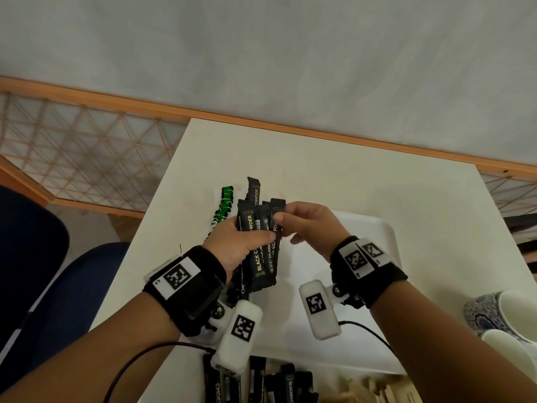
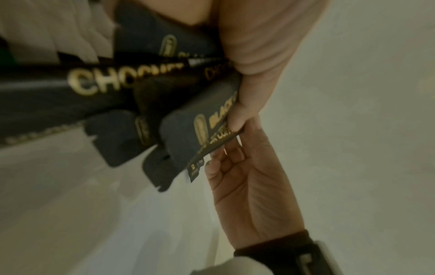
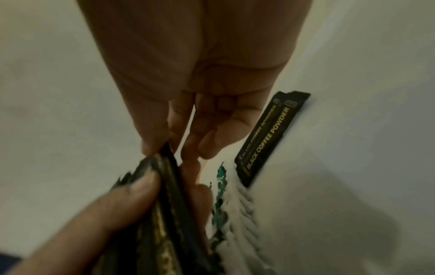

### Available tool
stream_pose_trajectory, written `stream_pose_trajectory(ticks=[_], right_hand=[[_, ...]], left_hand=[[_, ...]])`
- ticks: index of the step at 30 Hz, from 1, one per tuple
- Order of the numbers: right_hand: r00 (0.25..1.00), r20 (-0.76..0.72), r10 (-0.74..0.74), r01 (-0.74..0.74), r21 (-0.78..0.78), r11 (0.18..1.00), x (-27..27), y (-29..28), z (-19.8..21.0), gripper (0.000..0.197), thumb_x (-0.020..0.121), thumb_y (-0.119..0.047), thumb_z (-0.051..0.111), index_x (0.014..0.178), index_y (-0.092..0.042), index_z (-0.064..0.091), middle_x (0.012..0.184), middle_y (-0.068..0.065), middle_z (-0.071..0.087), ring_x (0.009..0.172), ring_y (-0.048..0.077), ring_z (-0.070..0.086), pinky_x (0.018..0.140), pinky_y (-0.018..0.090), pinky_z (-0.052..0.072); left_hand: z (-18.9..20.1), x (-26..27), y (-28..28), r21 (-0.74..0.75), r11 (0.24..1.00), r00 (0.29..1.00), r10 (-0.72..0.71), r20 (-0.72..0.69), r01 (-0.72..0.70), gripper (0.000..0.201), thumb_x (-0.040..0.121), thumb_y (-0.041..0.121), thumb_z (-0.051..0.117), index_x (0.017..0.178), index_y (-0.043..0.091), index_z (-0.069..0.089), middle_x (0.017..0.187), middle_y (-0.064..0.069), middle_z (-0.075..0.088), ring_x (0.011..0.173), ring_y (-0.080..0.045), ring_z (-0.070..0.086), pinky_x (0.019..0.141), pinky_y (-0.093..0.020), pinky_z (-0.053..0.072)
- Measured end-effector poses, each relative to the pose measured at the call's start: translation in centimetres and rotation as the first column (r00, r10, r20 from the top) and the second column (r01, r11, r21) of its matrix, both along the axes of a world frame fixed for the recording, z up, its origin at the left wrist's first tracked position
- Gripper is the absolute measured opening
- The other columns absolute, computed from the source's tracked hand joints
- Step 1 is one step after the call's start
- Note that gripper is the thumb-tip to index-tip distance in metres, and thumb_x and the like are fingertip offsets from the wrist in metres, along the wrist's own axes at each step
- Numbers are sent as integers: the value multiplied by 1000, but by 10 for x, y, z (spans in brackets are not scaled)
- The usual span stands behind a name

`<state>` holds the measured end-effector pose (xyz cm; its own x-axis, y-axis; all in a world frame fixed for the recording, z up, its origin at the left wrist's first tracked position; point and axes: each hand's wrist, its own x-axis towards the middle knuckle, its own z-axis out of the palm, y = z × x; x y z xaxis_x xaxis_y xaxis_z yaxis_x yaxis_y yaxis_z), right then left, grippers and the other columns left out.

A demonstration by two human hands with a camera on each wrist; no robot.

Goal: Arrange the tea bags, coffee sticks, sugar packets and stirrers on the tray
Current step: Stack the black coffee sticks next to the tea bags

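Observation:
My left hand [image 1: 247,238] grips a fanned bunch of black coffee sticks [image 1: 260,251] above the table, thumb across their front. My right hand [image 1: 283,219] pinches the upper end of the rightmost stick between thumb and forefinger. In the left wrist view the gold-lettered sticks [image 2: 188,130] fan out beside the right hand [image 2: 247,186]. The white tray [image 1: 377,231] lies under and right of my right hand; I see nothing on its visible part. Two more coffee sticks [image 3: 266,137] lie on the table beside green packets [image 3: 220,186] and white packets [image 3: 242,214].
More black sticks [image 1: 261,382] lie at the near table edge, with wooden stirrers [image 1: 377,388] to their right. White and blue-patterned mugs [image 1: 505,312] stand at the right edge. A blue chair [image 1: 72,286] is left of the white table [image 1: 319,164].

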<state>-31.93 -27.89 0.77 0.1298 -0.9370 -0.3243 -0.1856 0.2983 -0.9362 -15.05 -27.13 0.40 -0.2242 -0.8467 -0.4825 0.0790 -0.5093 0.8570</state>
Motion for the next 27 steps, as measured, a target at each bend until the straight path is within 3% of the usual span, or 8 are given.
stream_pose_trajectory(ticks=[3,5,7,12,16,20,24,27], right_hand=[[975,159,-158,147,80,986,-5,0,0,11,90,-14,62,79,-14,62,72,3,67,61,14,62,55,23,51],[946,223,-237,218,107,970,-7,0,0,3,88,-9,63,88,-10,60,73,7,69,57,16,64,53,25,53],[926,238,-291,273,109,956,-7,0,0,13,87,-6,63,99,-7,58,73,10,70,56,17,66,54,26,55],[883,286,-373,358,105,928,-14,1,1,21,89,3,56,102,-13,53,76,12,68,59,20,68,59,28,58],[979,-150,-139,131,-67,989,-22,3,-3,26,86,-1,59,90,-25,70,73,2,66,65,15,60,66,26,51],[910,-411,44,-66,-41,997,-33,6,-8,16,82,-20,72,80,-36,72,78,-8,71,69,9,59,69,21,48],[870,-493,-12,-12,-47,999,-42,4,-17,14,82,-21,72,78,-34,71,77,-8,69,71,9,59,67,18,45],[754,-656,18,-73,-57,996,-42,-3,-23,9,85,-25,67,86,-31,73,76,-18,59,75,6,54,65,17,39]], left_hand=[[0,1,-2,26,998,998,63,-15,-63,17,83,4,68,97,13,69,90,-10,72,87,-26,68,82,-37,53],[-1,2,-2,48,994,995,98,-23,-96,12,85,4,65,93,14,67,87,-9,73,85,-24,68,82,-38,53],[-2,5,-3,42,995,996,90,-14,-89,9,85,5,66,92,11,68,86,-10,73,82,-24,68,79,-37,54],[-1,7,-1,28,998,998,55,-11,-55,18,80,-2,70,97,3,68,86,-15,70,71,-24,68,64,-31,56],[-4,9,-2,10,995,995,98,28,-98,22,81,-2,70,102,0,67,94,-19,71,69,-22,68,60,-27,56],[-5,12,-2,7,995,995,96,36,-96,12,80,1,71,92,5,70,87,-16,70,67,-21,68,61,-28,55],[-6,15,-4,36,992,993,122,2,-122,13,82,8,72,94,9,67,80,-9,67,68,-21,68,63,-31,55],[-7,17,-6,33,995,995,99,5,-99,13,81,10,73,93,12,67,78,-7,67,71,-22,67,68,-35,55]])
